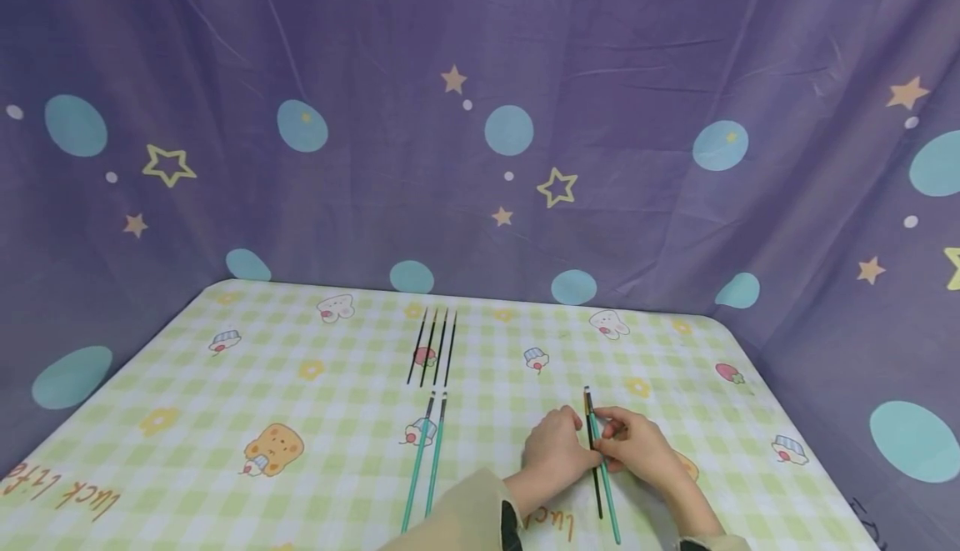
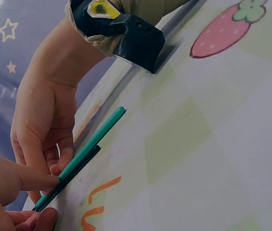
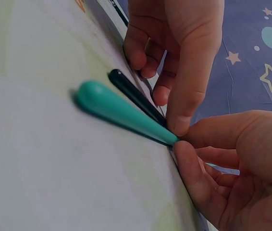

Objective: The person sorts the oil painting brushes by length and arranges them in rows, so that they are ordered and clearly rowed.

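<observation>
At the right of the table in the head view, a black paintbrush (image 1: pixel 598 493) and a teal paintbrush (image 1: pixel 609 503) lie side by side between the two hands. My left hand (image 1: pixel 553 453) holds the black one, its thumb reaching across to the shaft. My right hand (image 1: pixel 639 448) pinches the teal one between thumb and forefinger. In the right wrist view the rounded ends of the teal brush (image 3: pixel 112 106) and black brush (image 3: pixel 136 96) stick out toward the camera. Fingers partly hide both shafts.
Several thin black brushes (image 1: pixel 438 347) lie in a row at the table's back middle. Nearer, two teal brushes (image 1: pixel 417 476) lie parallel, left of my left sleeve (image 1: pixel 468 518). A checkered cloth (image 1: pixel 337 418) covers the table, with a purple curtain (image 1: pixel 375 201) behind.
</observation>
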A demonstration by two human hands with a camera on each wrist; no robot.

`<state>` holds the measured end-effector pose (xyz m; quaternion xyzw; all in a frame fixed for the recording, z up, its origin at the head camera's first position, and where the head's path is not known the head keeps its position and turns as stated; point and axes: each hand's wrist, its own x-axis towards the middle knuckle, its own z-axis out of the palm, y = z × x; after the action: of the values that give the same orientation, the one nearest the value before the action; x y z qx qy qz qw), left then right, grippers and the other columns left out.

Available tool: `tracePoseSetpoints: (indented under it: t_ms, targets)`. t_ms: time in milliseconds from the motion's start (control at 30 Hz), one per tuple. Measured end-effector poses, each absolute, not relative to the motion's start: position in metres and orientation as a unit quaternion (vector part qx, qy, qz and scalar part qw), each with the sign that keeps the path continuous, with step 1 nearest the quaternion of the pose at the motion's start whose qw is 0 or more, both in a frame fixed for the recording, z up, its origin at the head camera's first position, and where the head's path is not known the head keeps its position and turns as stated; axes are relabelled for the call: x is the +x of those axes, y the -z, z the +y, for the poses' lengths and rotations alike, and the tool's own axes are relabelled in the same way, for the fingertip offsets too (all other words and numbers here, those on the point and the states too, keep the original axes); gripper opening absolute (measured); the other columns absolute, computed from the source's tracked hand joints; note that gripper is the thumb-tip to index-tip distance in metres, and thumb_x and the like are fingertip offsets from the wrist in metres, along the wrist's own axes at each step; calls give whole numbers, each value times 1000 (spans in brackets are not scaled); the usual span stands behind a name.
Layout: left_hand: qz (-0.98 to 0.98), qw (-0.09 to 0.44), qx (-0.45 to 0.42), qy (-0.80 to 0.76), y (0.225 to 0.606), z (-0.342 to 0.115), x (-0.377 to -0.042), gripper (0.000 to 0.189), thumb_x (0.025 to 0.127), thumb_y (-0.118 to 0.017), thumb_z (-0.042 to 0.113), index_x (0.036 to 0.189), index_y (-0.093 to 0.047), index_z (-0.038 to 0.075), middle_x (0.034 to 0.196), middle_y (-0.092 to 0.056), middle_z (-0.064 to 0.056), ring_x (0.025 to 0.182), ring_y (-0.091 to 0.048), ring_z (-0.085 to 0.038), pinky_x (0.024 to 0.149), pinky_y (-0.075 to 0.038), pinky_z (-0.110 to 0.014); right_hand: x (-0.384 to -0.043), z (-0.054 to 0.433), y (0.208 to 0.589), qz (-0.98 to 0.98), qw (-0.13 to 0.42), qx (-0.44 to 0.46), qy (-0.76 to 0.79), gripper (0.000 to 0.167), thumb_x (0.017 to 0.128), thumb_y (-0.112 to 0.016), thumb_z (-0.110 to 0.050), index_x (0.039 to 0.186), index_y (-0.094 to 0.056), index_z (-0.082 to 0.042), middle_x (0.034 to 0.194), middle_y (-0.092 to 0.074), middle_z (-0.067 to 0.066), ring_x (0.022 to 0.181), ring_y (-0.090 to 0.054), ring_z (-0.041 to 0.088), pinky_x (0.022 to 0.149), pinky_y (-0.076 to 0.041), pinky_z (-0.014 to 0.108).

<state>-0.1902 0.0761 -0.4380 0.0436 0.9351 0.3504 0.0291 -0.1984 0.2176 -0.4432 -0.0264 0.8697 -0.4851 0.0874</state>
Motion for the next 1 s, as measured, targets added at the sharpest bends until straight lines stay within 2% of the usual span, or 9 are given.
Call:
tracePoseSetpoints:
  t_ms: [533, 733, 1000]
  targets:
    - [930, 23, 32, -366, 435, 75, -192, 28, 67, -73, 18, 86, -54, 11, 74, -50, -2, 62, -49, -19, 53, -40, -30, -198, 217, 443, 873, 86, -17, 480, 49, 77, -67, -5, 124, -52, 0, 81, -53, 6, 62, -58, 15, 51, -52, 28]
    - [931, 17, 46, -363, 432, 74, -192, 25, 67, -72, 13, 82, -53, 9, 71, -48, -2, 60, -47, -18, 52, -39, -28, -198, 217, 442, 873, 86, -19, 479, 50, 77, -67, -5, 124, -51, 1, 81, -53, 6, 62, -58, 15, 51, -52, 28]
    - [948, 1, 67, -312, 432, 72, -197, 21, 67, -71, 13, 78, -53, 12, 68, -50, 0, 58, -49, -16, 51, -39, -28, -198, 216, 443, 873, 85, -20, 481, 51, 77, -67, -5, 124, -51, 2, 81, -53, 6, 62, -58, 15, 51, -52, 28]
